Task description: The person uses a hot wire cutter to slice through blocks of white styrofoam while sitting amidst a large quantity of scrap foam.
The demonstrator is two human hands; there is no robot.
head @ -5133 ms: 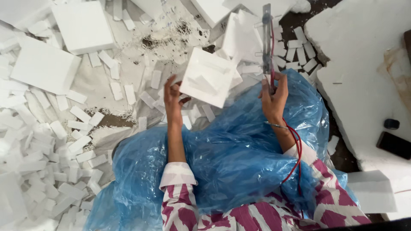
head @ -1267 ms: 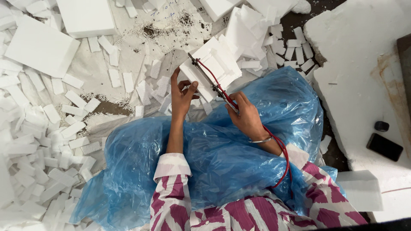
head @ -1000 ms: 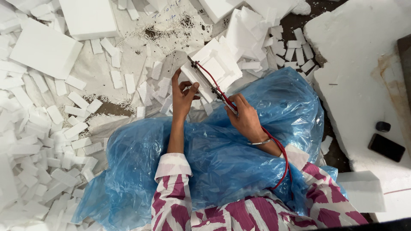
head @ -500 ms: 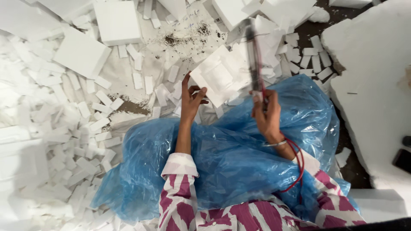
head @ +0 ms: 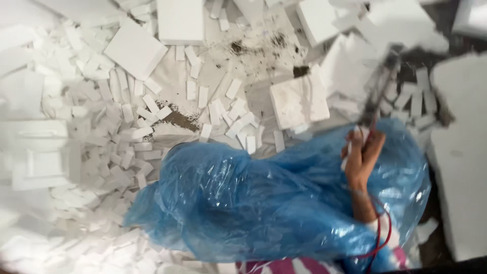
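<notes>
My right hand (head: 361, 155) is closed around the handle of a thin cutting tool (head: 376, 91) that points up and away, blurred by motion; a red cord (head: 379, 238) runs from it back past my wrist. A square white foam block (head: 298, 100) lies on the floor just left of the tool, touched by neither hand. My left hand is out of view. A blue plastic sheet (head: 253, 203) covers my lap beneath the right hand.
Several small white foam strips (head: 127, 132) litter the floor to the left and centre. Larger foam slabs (head: 136, 48) lie at the back, and a big slab (head: 459, 167) sits at the right. Dark debris (head: 238, 46) speckles the floor.
My left hand has let go of the foam block and left the view. The block now lies on the floor. The view has swung left, and the tool stays raised in my right hand.
</notes>
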